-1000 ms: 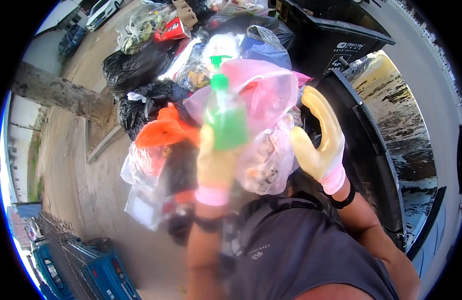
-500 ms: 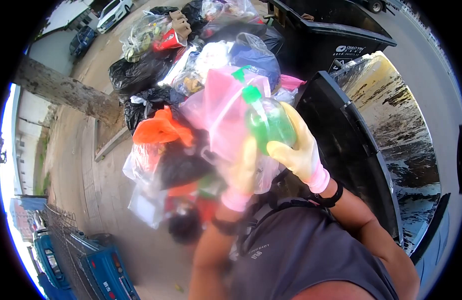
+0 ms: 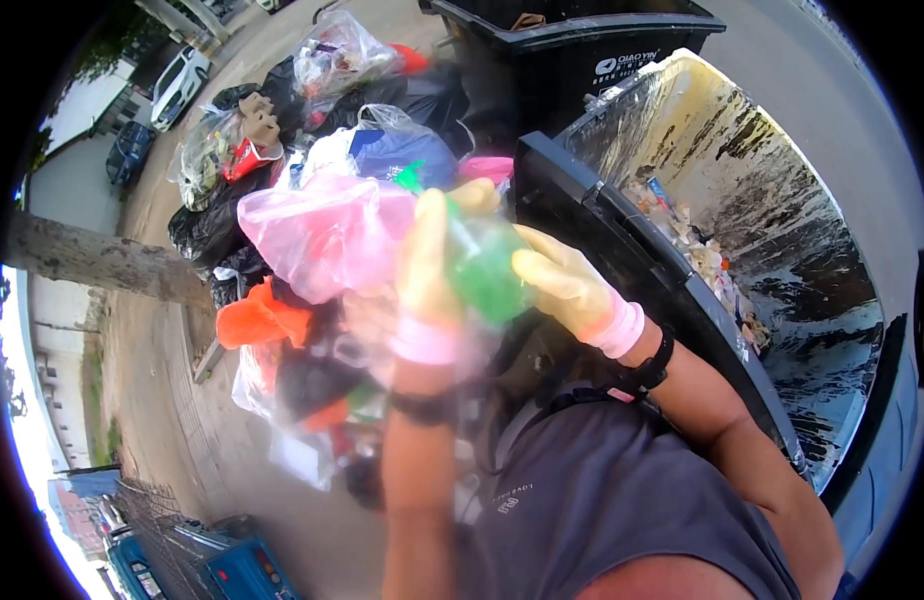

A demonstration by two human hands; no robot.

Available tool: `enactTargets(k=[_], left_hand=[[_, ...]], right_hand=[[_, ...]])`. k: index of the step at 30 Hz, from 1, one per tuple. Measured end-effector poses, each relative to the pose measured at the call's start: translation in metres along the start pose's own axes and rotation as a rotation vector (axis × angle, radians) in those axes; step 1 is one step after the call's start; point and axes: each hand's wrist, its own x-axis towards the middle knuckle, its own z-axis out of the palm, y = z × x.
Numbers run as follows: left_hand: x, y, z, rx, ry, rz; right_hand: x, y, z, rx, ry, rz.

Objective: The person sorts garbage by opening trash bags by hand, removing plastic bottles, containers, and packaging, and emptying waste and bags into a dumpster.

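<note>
A see-through green plastic bottle (image 3: 489, 272) is between my gloved hands, smeared by motion. My left hand (image 3: 432, 260), in a pale yellow glove with a pink cuff, is closed round its capped end, which it hides. My right hand (image 3: 564, 287), gloved alike, grips the bottle's other side, thumb towards me. Against my left hand lies a pink see-through plastic bag (image 3: 327, 235); whether the hand also holds it I cannot tell. A small green piece (image 3: 409, 177) shows just beyond the left hand. An orange bag (image 3: 264, 318) sits lower left on the pile.
Bagged rubbish (image 3: 412, 95) is heaped ahead, with a blue-and-white bag (image 3: 407, 158) in it. On the right an open bin (image 3: 812, 230) holds litter, its black edge (image 3: 632, 240) near my right arm. Another black bin (image 3: 582, 60) stands behind. A tree trunk (image 3: 102, 255) is at left.
My left hand has moved up from the bottle's lower side to its green cap, now covered. The bottle has tilted. The view has swung right, showing more of the open bin.
</note>
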Motion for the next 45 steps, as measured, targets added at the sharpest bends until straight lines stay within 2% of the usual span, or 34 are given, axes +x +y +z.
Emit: enactTargets(k=[2, 6, 7, 10, 11, 12, 14, 17, 22, 24, 27, 30, 31, 32, 34, 36, 37, 38, 40, 42, 43, 44, 45], left_hand=[[0.021, -0.020, 0.001, 0.000, -0.045, 0.098], [0.030, -0.035, 0.021, 0.103, -0.098, 0.133], [0.030, -0.036, 0.027, 0.127, -0.126, 0.123], [0.045, -0.037, 0.022, 0.271, -0.276, 0.068], [0.046, -0.028, 0.030, 0.286, -0.341, 0.019], [0.046, -0.024, 0.038, 0.300, -0.374, 0.025], [0.048, -0.025, 0.051, 0.284, -0.448, -0.030], [0.052, -0.036, 0.060, 0.361, -0.506, 0.069], [0.047, -0.047, 0.086, 0.408, -0.377, 0.089], [0.048, -0.055, 0.092, 0.422, -0.314, 0.106], [0.049, -0.056, 0.108, 0.421, -0.285, 0.175], [0.056, -0.059, 0.116, 0.228, -0.270, 0.199], [0.062, -0.060, 0.115, 0.242, -0.297, 0.242], [0.065, -0.062, 0.114, 0.249, -0.325, 0.256], [0.061, -0.066, 0.121, 0.212, -0.390, 0.235], [0.060, -0.076, 0.124, 0.200, -0.448, 0.181], [0.057, -0.077, 0.129, 0.189, -0.464, 0.180], [0.055, -0.079, 0.134, 0.180, -0.475, 0.176], [0.059, -0.089, 0.139, 0.121, -0.423, 0.120], [0.064, -0.095, 0.152, 0.073, -0.436, 0.144], [0.065, -0.100, 0.159, 0.071, -0.469, 0.163], [0.065, -0.104, 0.167, 0.067, -0.505, 0.179], [0.064, -0.108, 0.176, 0.118, -0.490, 0.158]], right_hand=[[-0.007, -0.007, -0.006, 0.397, 0.033, 0.183], [-0.011, -0.010, -0.050, 0.671, -0.203, 0.287], [-0.012, -0.019, -0.046, 0.602, -0.006, 0.375], [-0.018, -0.025, -0.049, 0.609, 0.091, 0.380], [-0.020, -0.027, -0.048, 0.635, 0.025, 0.336], [-0.027, -0.031, -0.043, 0.487, 0.073, 0.308], [-0.034, -0.047, -0.035, 0.495, 0.146, 0.355], [-0.037, -0.058, -0.039, 0.453, 0.161, 0.357], [-0.050, -0.058, -0.051, 0.387, 0.239, 0.222], [-0.058, -0.057, -0.054, 0.228, 0.288, 0.126], [-0.059, -0.049, -0.079, -0.057, 0.255, -0.189], [-0.047, -0.043, -0.078, -0.340, 0.590, -0.463], [-0.059, -0.068, -0.058, 0.045, 0.504, -0.246], [-0.061, -0.074, -0.062, 0.172, 0.454, -0.156], [-0.065, -0.080, -0.105, 0.556, 0.097, 0.178], [-0.071, -0.076, -0.117, 0.754, -0.005, 0.296], [-0.076, -0.083, -0.120, 0.664, 0.036, 0.363], [-0.079, -0.086, -0.122, 0.608, 0.056, 0.332], [-0.078, -0.065, -0.133, 0.532, 0.107, 0.048], [-0.099, -0.083, -0.116, 0.202, 0.258, -0.262], [-0.111, -0.102, -0.109, 0.259, 0.282, -0.163], [-0.117, -0.106, -0.106, 0.302, 0.342, -0.156], [-0.123, -0.109, -0.113, 0.392, 0.269, -0.043]])
